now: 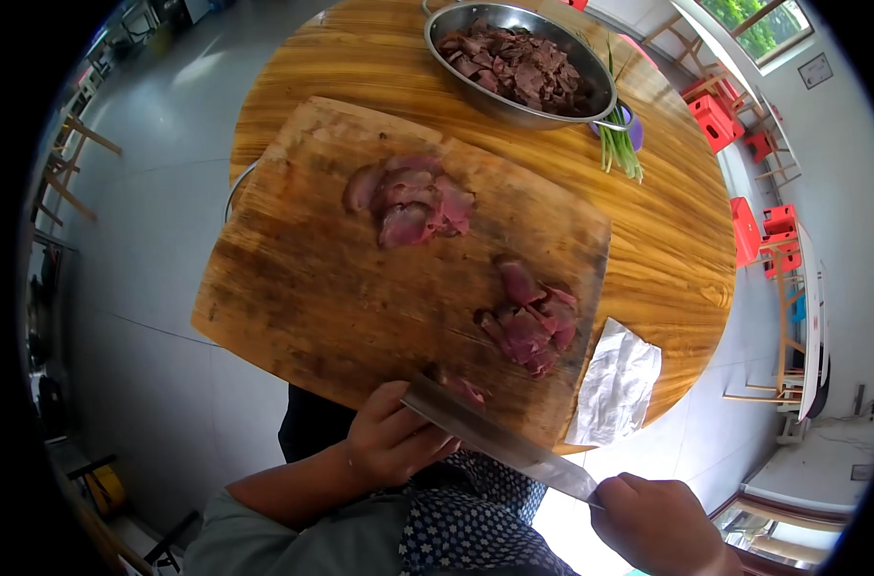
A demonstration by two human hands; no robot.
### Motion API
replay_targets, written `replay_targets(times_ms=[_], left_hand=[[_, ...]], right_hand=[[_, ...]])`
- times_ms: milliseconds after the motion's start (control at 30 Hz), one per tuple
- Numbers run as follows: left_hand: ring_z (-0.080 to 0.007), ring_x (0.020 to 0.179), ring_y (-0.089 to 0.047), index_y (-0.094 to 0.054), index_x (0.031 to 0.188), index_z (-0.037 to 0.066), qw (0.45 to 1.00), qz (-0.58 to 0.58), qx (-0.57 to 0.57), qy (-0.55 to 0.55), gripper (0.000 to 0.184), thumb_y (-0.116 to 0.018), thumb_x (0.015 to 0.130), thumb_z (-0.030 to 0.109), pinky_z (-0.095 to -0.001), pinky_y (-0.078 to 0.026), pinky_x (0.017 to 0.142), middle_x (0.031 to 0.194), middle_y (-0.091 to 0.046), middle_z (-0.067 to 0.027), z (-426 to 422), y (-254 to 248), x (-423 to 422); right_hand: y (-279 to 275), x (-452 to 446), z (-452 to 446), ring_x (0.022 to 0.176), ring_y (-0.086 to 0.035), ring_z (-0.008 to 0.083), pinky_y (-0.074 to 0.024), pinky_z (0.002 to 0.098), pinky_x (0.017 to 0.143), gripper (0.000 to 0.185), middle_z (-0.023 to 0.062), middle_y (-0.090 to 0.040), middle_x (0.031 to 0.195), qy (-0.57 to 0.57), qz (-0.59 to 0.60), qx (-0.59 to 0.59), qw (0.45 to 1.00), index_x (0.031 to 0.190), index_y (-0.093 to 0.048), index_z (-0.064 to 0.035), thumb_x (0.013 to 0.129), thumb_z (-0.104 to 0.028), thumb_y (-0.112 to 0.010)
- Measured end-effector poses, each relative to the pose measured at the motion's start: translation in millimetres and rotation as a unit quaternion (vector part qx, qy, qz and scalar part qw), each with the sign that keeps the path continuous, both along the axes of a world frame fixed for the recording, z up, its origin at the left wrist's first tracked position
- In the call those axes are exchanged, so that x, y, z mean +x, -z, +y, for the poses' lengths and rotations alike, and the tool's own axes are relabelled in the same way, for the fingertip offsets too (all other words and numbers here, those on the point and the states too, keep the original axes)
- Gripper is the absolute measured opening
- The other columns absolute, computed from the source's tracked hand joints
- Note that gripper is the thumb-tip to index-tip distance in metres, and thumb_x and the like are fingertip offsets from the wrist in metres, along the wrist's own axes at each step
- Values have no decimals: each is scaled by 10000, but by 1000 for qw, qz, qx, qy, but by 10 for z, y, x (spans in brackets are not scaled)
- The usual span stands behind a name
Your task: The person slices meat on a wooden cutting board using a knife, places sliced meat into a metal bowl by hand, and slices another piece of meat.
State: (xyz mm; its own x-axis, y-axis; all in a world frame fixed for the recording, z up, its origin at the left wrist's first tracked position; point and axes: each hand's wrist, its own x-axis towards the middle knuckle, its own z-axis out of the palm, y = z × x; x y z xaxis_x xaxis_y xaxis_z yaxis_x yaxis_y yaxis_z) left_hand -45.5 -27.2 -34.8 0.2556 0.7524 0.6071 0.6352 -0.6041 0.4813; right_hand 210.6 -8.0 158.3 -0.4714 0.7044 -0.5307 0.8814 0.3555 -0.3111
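Observation:
My right hand is wrapped around the handle of a kitchen knife with a broad blade, off the board's near right corner. Its blade runs left to my left hand, whose curled fingers are at the blade's far end. What those fingers press on is hidden. Just beyond the blade, a small piece of meat shows on the wooden cutting board. Two heaps of reddish sliced meat lie on the board: one pile toward the far side, another pile at the right.
A two-handled metal basin full of meat slices stands on the round wooden table. Green onions lie beside it over a purple item. A crumpled white cloth or paper is right of the board. Red stools stand beyond.

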Motion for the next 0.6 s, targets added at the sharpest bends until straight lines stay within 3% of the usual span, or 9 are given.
replay_targets(times_ms=[200,267,300,500,600], left_hand=[[-293,1064,-694,-757,1007,34,999,-34,-9,27,235,-790,799,137,-453,-564,936,1104,-726,-105,49,10,-16],[-293,1068,-696,-760,1022,45,998,-50,-15,17,243,-794,804,146,-464,-554,971,1126,-725,-103,24,29,-11],[-293,1068,-696,-760,1022,45,998,-51,-17,13,243,-794,804,146,-464,-554,971,1126,-725,-103,9,39,-7],[-296,1038,-705,-764,1037,56,970,-147,-182,65,264,-802,796,157,-472,-559,962,1121,-726,-99,-50,128,-29],[-299,1036,-705,-763,1034,46,989,-108,-79,65,277,-804,781,152,-472,-564,940,1122,-725,-104,27,39,-35]], right_hand=[[97,-297,301,711,-652,394,-516,490,615,100,178,-622,800,-11,21,-64,998,937,-545,-29,926,-119,-589],[221,-443,448,704,-671,353,-533,444,594,180,136,-647,807,-66,-28,-114,991,998,-537,-42,915,-163,-642],[237,-533,512,723,-676,374,-545,458,619,180,148,-660,854,-64,-46,-140,987,1018,-526,-32,923,-156,-616],[371,-498,193,725,-652,412,-518,500,623,100,190,-630,828,-4,29,-42,999,945,-533,-21,912,-96,-591],[366,-226,5,732,-646,418,-515,514,629,105,188,-638,838,30,15,-31,999,952,-537,-32,911,-106,-599]])
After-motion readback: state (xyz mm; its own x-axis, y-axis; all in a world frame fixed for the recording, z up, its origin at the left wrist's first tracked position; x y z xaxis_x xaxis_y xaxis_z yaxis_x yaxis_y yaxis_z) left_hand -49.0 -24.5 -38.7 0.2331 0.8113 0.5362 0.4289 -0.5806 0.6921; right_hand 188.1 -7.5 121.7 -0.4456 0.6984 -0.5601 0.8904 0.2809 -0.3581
